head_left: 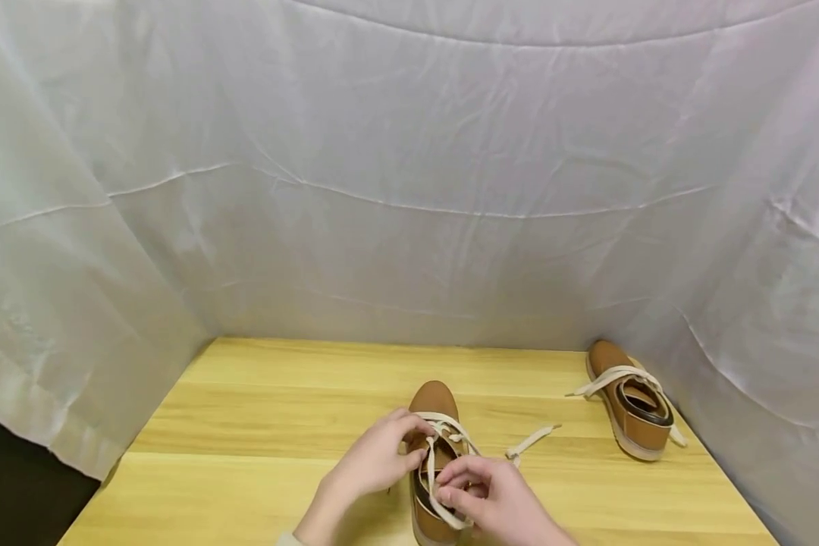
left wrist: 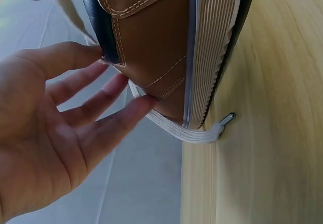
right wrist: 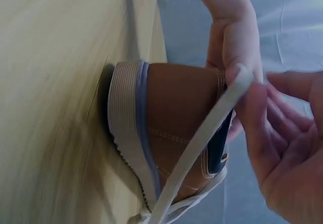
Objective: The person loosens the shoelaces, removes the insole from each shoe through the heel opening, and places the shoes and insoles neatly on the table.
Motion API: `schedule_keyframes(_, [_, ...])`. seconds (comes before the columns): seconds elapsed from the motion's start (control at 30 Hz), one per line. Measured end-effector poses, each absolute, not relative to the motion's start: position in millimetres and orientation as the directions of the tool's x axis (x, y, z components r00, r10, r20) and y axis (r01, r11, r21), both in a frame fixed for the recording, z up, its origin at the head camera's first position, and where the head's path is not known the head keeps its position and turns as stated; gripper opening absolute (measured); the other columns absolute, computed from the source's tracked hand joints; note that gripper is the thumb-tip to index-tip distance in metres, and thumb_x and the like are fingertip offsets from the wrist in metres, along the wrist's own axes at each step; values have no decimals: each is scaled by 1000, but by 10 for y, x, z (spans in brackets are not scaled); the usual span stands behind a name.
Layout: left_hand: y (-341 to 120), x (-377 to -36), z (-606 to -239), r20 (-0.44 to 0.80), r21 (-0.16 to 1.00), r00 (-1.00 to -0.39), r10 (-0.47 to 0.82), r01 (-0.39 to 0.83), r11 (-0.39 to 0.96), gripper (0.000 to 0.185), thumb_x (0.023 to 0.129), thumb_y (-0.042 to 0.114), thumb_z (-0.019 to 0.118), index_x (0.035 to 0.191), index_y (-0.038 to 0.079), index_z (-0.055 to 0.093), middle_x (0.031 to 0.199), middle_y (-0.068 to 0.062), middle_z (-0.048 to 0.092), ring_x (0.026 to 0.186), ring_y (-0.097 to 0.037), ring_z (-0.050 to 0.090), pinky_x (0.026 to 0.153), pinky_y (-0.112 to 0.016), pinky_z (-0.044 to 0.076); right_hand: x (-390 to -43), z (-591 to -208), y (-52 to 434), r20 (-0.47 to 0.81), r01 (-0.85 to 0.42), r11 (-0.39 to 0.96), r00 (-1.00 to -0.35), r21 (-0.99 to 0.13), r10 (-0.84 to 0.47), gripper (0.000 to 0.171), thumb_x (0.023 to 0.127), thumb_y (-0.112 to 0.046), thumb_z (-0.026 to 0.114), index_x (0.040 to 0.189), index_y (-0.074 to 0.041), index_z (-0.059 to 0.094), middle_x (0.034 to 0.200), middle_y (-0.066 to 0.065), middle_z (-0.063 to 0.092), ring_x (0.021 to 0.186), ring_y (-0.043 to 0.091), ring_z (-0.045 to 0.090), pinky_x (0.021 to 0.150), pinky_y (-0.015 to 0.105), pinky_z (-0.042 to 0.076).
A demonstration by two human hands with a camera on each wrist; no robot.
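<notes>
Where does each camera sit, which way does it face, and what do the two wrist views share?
Head: worn on the head, facing forward and down over the pale wooden tabletop, near brown leather shoe and far brown leather shoe; left hand and right hand both show.
Left wrist: on that wrist, facing the near shoe's left side; the left hand shows large.
Right wrist: on that wrist, facing its right side and a cream flat lace; the right hand shows, left beyond.
Shared: both wrist views show the near shoe and left hand.
</notes>
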State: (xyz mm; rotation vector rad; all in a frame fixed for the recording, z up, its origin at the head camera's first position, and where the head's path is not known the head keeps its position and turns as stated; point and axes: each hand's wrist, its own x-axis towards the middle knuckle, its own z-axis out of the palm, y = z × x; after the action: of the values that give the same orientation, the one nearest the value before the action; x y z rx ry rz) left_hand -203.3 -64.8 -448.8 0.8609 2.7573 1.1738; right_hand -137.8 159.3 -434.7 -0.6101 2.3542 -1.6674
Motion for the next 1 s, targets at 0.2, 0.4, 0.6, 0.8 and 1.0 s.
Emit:
schedule_keyframes(0.2, [-617, -2003, -4471, 165, 653, -875, 455, 442, 615, 27, 91, 26, 79, 116, 21, 70, 125, -4, 67, 111, -26, 66, 93, -50, 56, -1374, -4289, 1698, 50, -183, 194, -839, -964, -541, 28, 107, -17, 59, 123, 4, 67, 109, 17, 76, 75, 17, 75, 45, 32, 57])
schedule_keyframes(0.4, [-593, -2013, -4499, 183, 658, -892, 413, 423, 623, 26, 88, 28, 82, 109, 19, 70, 105, 6, 65, 92, -14, 65, 78, -32, 55, -1504, -4332, 1748, 269, -409, 416, -895, -813, -355, 13, 99, -10, 69, 111, -5, 72, 101, 10, 76, 68, 12, 71, 46, 32, 57])
schedule_keyframes(0.6, [-575, -2010, -4517, 186, 719, -909, 374, 385, 579, 24, 83, 23, 86, 99, 14, 71, 98, 4, 65, 85, -12, 62, 72, -26, 53, -1687, -4525, 1641, 431, -474, 601, -873, -644, -226, 21, 84, -3, 84, 97, -16, 72, 97, -6, 69, 76, 3, 64, 64, 25, 58])
schedule_keyframes(0.8, [-574, -2019, -4546, 198, 735, -908, 369, 386, 558, 20, 81, 16, 86, 87, 12, 68, 92, 3, 64, 80, -11, 60, 70, -23, 53, -1770, -4602, 1555, 370, -378, 655, -915, -654, -158, 27, 77, -6, 89, 90, -19, 69, 89, -9, 65, 75, 7, 64, 67, 25, 58])
schedule_keyframes(1.0, [-631, -2035, -4546, 200, 755, -904, 379, 388, 529, 19, 81, 10, 84, 82, 13, 64, 91, 5, 62, 79, -7, 59, 69, -23, 53, -1798, -4597, 1533, 364, -342, 666, -925, -663, -113, 29, 74, 1, 86, 80, -21, 67, 83, -11, 65, 72, 10, 65, 65, 22, 57])
